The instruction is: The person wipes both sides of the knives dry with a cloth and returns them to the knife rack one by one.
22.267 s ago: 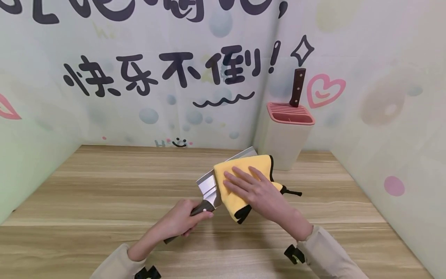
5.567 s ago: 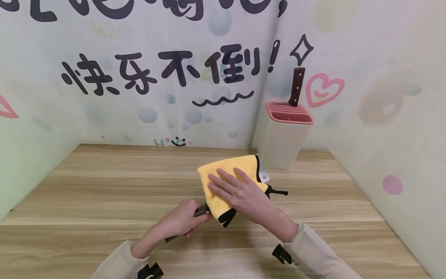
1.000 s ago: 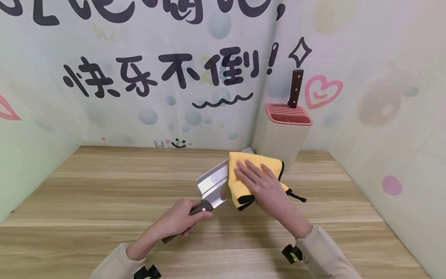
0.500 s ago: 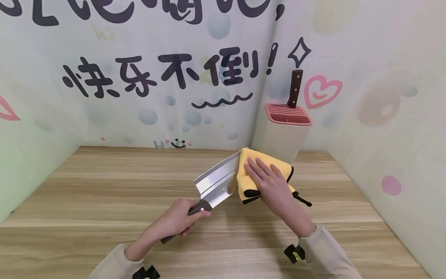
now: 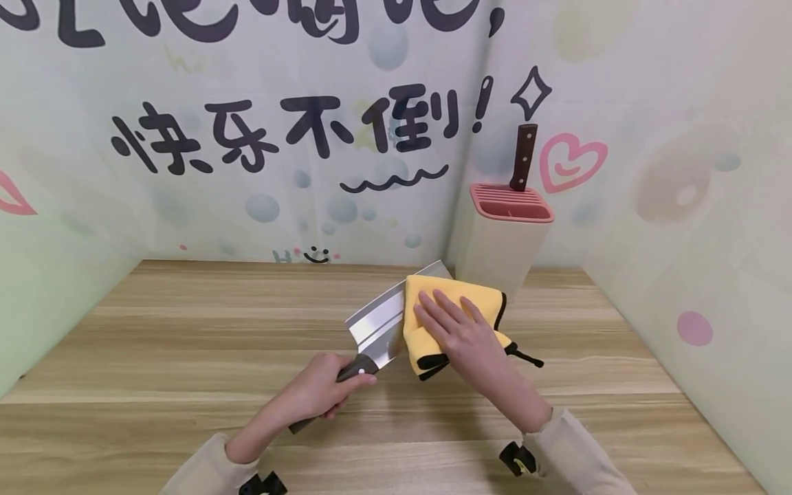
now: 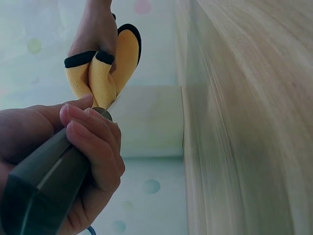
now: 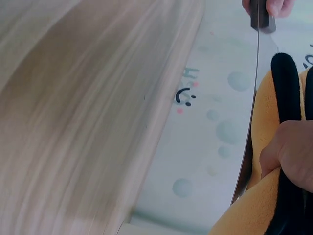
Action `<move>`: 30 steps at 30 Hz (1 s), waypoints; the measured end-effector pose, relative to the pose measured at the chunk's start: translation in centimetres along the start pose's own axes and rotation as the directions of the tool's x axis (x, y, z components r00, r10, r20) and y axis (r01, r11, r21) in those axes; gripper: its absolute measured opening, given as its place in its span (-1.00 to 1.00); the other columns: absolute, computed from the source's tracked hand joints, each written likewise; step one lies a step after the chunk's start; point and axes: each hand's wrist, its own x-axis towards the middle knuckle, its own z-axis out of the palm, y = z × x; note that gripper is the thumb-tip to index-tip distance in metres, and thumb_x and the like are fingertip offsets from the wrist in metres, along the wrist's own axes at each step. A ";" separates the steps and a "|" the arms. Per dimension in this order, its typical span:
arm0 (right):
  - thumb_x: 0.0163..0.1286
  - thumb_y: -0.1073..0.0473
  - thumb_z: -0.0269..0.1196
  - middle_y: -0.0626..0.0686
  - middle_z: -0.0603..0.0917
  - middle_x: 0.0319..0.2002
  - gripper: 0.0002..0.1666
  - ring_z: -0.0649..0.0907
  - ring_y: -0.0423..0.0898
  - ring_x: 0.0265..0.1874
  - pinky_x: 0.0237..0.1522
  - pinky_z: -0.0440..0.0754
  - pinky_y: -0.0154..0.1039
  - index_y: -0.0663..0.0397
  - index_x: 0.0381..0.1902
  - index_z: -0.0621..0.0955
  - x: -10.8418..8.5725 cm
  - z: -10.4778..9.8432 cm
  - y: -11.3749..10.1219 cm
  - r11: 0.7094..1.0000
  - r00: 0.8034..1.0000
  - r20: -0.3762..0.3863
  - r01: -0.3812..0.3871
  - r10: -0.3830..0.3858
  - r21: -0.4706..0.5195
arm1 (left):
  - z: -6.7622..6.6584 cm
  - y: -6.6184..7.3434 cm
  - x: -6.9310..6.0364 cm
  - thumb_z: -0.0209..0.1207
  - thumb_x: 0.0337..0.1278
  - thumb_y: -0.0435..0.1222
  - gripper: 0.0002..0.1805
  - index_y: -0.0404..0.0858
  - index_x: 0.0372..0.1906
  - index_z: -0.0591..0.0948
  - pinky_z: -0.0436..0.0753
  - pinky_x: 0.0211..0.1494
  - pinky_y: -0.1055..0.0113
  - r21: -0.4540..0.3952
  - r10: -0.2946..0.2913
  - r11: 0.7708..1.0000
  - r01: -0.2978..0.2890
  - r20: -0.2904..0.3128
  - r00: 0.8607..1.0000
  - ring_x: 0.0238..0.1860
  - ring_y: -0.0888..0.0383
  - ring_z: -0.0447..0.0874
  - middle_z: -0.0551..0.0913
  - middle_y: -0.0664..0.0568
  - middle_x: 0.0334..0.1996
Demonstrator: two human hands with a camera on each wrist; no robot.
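The left hand [image 5: 318, 388] grips the dark handle [image 5: 357, 368] of a broad-bladed knife, its blade [image 5: 377, 322] slanting up to the right above the table. On the blade's outer half lies a yellow cloth [image 5: 423, 337] with black edging, which hides the middle of the blade; the tip shows beyond it. The right hand [image 5: 467, 344] rests on the cloth with its fingers extended. In the right wrist view, the cloth [image 7: 264, 112] is folded round the blade's edge and the right thumb [image 7: 288, 152] presses it from the near side. Fingers wrap the handle [image 6: 49, 171] in the left wrist view.
Behind the cloth, at the back right of the wooden table [image 5: 216, 330], stands a white knife block [image 5: 501, 254] with a red top. A dark-handled knife [image 5: 524, 158] is upright in it. Printed walls [image 5: 247, 206] enclose the table at the back and sides.
Since half a second ago the right hand and cloth have slid down-left along the blade, uncovering the tip and covering more of the middle. The left hand's grip looks the same.
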 end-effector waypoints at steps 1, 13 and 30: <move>0.06 0.47 0.15 0.07 0.40 0.18 -0.39 0.38 0.01 0.17 0.06 0.40 0.04 0.11 0.14 0.43 0.0 0.0 -0.2 1.000 1.000 0.000 0.018 -0.018 -0.004 | 0.0 0.0 0.0 0.10 0.12 -0.08 -0.59 -0.34 -0.58 0.41 0.30 -0.85 0.46 -0.002 0.000 1.000 0.000 -0.001 1.000 -0.92 0.33 0.26 0.32 0.14 -0.90; 0.03 0.34 0.20 0.03 0.37 0.21 -0.35 0.34 -0.05 0.21 0.11 0.37 -0.01 0.04 0.16 0.41 0.5 -0.3 -2.0 0.988 0.989 -0.016 0.147 -0.148 -0.049 | 0.1 0.0 0.1 0.10 0.12 -0.10 -0.61 -0.33 -0.60 0.40 0.32 -0.85 0.43 -0.016 0.000 1.000 -0.001 -0.013 1.000 -0.92 0.32 0.27 0.32 0.13 -0.91; 0.16 0.37 -0.10 0.02 0.32 0.24 -0.42 0.28 -0.04 0.24 0.15 0.32 -0.03 0.03 0.19 0.37 0.6 -0.7 -2.7 0.964 0.966 0.011 0.259 -0.259 -0.059 | 0.0 0.0 0.1 0.09 0.12 -0.05 -0.56 -0.36 -0.58 0.40 0.34 -0.85 0.43 -0.007 -0.013 1.000 0.013 -0.033 0.999 -0.91 0.34 0.28 0.40 0.03 -0.84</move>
